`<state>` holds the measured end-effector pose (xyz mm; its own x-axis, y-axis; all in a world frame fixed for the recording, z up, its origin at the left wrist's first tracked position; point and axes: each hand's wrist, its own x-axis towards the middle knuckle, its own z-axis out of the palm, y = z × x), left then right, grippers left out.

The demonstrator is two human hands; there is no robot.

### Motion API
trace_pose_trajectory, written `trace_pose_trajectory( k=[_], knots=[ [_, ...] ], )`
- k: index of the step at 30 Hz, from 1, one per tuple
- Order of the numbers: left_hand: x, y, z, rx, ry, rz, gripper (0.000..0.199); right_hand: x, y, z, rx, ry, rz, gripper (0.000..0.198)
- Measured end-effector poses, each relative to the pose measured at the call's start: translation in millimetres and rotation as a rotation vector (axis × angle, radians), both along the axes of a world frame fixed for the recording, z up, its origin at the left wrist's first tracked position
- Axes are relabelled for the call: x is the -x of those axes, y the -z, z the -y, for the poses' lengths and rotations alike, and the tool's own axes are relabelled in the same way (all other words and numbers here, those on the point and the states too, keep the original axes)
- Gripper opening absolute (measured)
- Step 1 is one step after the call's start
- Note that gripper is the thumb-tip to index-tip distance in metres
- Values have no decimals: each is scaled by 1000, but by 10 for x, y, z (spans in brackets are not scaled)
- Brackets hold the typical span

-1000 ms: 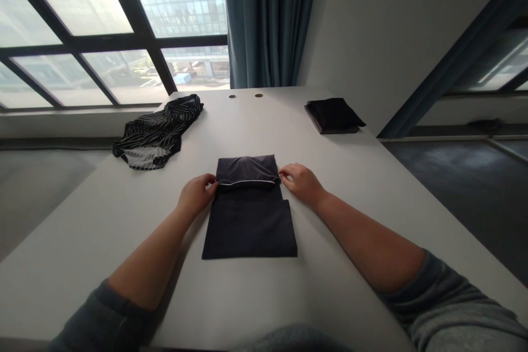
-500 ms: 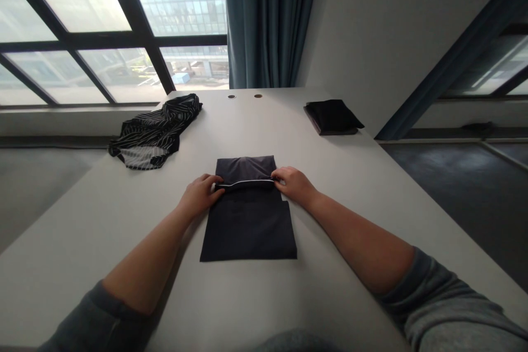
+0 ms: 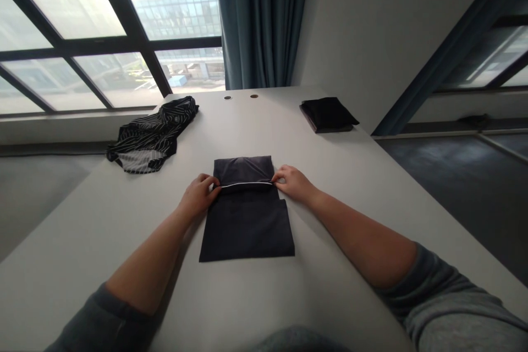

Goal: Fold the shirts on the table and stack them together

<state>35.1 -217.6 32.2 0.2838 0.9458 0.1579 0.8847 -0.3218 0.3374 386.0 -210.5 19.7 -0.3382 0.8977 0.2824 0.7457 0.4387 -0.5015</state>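
A dark folded garment [image 3: 247,231] lies on the white table in front of me, its far part [image 3: 243,169] folded over toward me. A thin white line runs along the edge of that fold. My left hand [image 3: 199,193] pinches the left end of this edge between thumb and fingers. At the right end, my right hand [image 3: 293,182] pinches the same edge. The near part of the garment lies flat, with a small step in its right side. The fingertips partly cover the fold's corners.
A crumpled black-and-white patterned garment [image 3: 152,135] lies at the table's far left. Folded black cloth [image 3: 329,114] is stacked at the far right. Two round holes [image 3: 254,96] sit near the back edge of the white table [image 3: 350,302], before a blue curtain [image 3: 264,22].
The folded edge between my hands now lies straighter and its far part looks flatter. Both hands keep their pinch. The whole view has shifted slightly.
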Motion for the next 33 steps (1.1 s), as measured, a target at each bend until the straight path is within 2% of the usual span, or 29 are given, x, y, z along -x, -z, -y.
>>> trace_pose_trajectory(
  k=[3, 6, 9, 11, 14, 17, 22, 27, 33],
  knots=[
    [24, -54, 33, -102, 18, -70, 21, -78, -26, -30, -74, -117, 120, 26],
    [-106, -258, 82, -184, 86, -101, 24, -146, -76, -75, -169, -167, 120, 33],
    [-456, -490, 115, -128, 239, -140, 26, -209, -101, -181, -232, -199, 88, 35],
    [-776, -569, 126, -115, 308, -238, 25, -245, -82, -278, -255, -242, 73, 32],
    [-1236, -525, 122, -206, 377, -350, 36, -272, -5, -418, -290, -302, 51, 31],
    [-1523, -388, 81, -259, 455, -430, 46, -264, 81, -537, -333, -316, 61, 28],
    [-1648, -310, -39, -249, 476, -520, 38, -228, 125, -784, -381, -240, 82, 40],
    [-1678, -432, -194, -207, 593, -579, 32, -171, 42, -1000, -273, -215, 119, 23],
    [-1699, -508, -193, -192, 616, -547, 26, -125, -58, -1026, -203, -186, 156, 25]
  ],
)
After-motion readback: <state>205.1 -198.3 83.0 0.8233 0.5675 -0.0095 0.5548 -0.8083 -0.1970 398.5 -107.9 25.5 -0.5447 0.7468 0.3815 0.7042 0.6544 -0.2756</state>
